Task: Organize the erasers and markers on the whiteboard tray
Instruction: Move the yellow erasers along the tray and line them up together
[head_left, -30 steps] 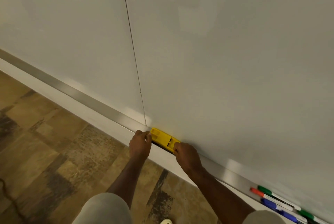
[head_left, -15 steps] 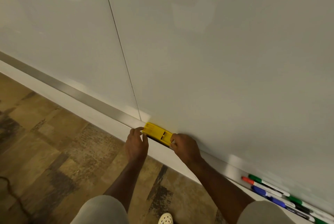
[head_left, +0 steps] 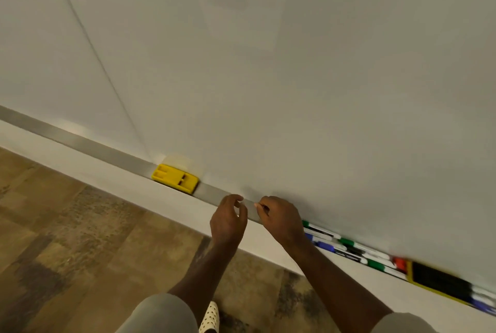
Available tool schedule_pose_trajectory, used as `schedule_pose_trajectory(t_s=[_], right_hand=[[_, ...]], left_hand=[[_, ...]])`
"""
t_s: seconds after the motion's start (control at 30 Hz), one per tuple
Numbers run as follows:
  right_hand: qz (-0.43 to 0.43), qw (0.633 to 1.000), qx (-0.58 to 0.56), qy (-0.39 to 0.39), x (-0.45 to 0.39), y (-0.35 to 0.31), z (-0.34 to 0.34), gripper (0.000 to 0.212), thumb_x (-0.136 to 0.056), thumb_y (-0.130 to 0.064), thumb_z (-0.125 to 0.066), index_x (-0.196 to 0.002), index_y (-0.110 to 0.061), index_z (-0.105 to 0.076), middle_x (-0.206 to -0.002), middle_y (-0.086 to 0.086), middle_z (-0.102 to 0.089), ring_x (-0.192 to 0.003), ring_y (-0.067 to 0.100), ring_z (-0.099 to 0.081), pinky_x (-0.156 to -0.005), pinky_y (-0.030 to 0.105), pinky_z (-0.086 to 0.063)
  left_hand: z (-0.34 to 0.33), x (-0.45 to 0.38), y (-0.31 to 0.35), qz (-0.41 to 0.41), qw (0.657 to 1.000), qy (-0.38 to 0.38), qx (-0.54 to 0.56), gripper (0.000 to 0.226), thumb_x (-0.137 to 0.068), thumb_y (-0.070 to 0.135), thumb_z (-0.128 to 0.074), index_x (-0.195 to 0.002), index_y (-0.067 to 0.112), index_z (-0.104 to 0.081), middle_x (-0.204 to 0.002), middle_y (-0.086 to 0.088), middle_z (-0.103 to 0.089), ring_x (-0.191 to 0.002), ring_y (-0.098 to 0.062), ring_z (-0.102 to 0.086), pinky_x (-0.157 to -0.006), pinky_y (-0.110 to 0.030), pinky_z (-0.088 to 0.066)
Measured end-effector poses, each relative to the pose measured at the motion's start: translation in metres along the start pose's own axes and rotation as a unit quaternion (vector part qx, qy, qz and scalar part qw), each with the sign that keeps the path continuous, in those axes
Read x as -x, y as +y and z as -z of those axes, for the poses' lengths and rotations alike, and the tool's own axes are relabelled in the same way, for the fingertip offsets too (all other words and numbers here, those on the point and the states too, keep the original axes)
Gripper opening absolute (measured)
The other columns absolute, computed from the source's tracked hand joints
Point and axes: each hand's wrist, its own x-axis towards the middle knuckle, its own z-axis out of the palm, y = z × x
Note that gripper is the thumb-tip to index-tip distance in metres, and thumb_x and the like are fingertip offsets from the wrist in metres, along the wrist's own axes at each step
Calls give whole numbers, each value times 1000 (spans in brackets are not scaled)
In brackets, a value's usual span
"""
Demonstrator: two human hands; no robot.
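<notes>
Person seen from above: two bare forearms ending in the left hand (head_left: pixel 228 221) and right hand (head_left: pixel 280 221). Short beige sleeves (head_left: pixel 161 314) cover both upper arms. A cream shoe (head_left: pixel 210 318) with dark dots shows beside the left sleeve.

Whiteboard (head_left: pixel 295 64) fills most of the view, matte white, thin vertical seam (head_left: pixel 102 64) left of centre; soft ceiling-light glare on it; white wall strip (head_left: pixel 80 169) below; floor (head_left: pixel 67 238) near-left, brown wood-look planks with dark blotchy patches.
</notes>
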Motion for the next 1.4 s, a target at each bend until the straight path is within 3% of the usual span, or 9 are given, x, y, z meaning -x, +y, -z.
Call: schedule_pose_trajectory(t_s=[0.07, 0.2, 0.4, 0.63, 0.8, 0.93, 1.07, 1.2, 1.4], right_hand=[[-25, 999, -2, 21, 23, 30, 19, 26, -95, -35, -54, -76, -20, -60, -66, -4, -61, -55, 10, -48, -51, 17, -31], [-84, 996, 4, 40, 70, 92, 58, 23, -94, -34, -55, -75, -23, -61, -71, -4, -63, -62, 11, -53, -57, 29, -48], [-172, 979, 20, 112, 142, 182, 116, 23, -94, -31, -58, -73, -22, -61, -70, -2, -63, -62, 17, -55, -58, 30, -45], [-324, 934, 2, 149, 213, 272, 169, 26, -96, -32, -54, -75, -21, -64, -70, -2, -66, -62, 15, -60, -60, 28, -50], [-435, 890, -17, 136, 250, 319, 188, 24, -91, -24, -55, -74, -15, -70, -71, 3, -68, -66, 21, -63, -63, 28, -49], [-493, 859, -64, 122, 265, 339, 189, 27, -92, -30, -57, -82, -12, -74, -81, 9, -72, -78, 27, -66, -77, 34, -54], [-525, 837, -101, 118, 269, 351, 184, 32, -93, -33, -57, -86, -8, -75, -85, 14, -72, -84, 31, -66, -78, 34, -49], [-544, 818, -141, 125, 268, 355, 177, 32, -92, -34, -60, -86, -7, -75, -88, 16, -72, -85, 32, -64, -80, 33, -45], [-556, 796, -197, 133, 258, 350, 172, 34, -89, -36, -63, -72, -7, -68, -68, 11, -64, -77, 35, -65, -81, 40, -52]], left_hand=[[-20, 18, 22, -17, 999, -31, 5, 16, -92, 33, -59, -105, 26, -65, -99, 10, -72, -80, -7, -66, -69, -23, -54], [-58, 49, 63, -56, 994, -94, 7, 18, -94, 39, -58, -104, 28, -68, -97, 10, -73, -81, -6, -65, -70, -18, -48], [-116, 93, 129, -92, 975, -195, 48, 19, -94, 37, -61, -99, 24, -74, -92, 7, -76, -77, -5, -62, -65, -14, -43], [-187, 139, 198, -98, 933, -346, 22, 27, -94, 40, -60, -95, 17, -74, -90, 0, -75, -76, -12, -63, -70, -25, -47], [-221, 161, 226, -31, 909, -415, 31, 23, -91, 34, -64, -91, 14, -76, -78, -2, -76, -58, -14, -65, -66, -31, -59], [-238, 172, 238, 19, 883, -468, 37, 30, -91, 34, -64, -87, 6, -72, -74, -7, -76, -46, -18, -61, -49, -22, -46], [-249, 179, 248, 73, 870, -485, 55, 31, -91, 33, -65, -87, 3, -70, -72, -11, -72, -39, -17, -54, -39, -19, -40], [-253, 183, 256, 121, 862, -490, 56, 31, -91, 29, -66, -90, -1, -68, -73, -15, -68, -42, -20, -55, -42, -23, -44], [-253, 183, 262, 143, 850, -505, 54, 31, -93, 24, -66, -100, -6, -67, -84, -21, -71, -52, -26, -63, -55, -33, -56]])
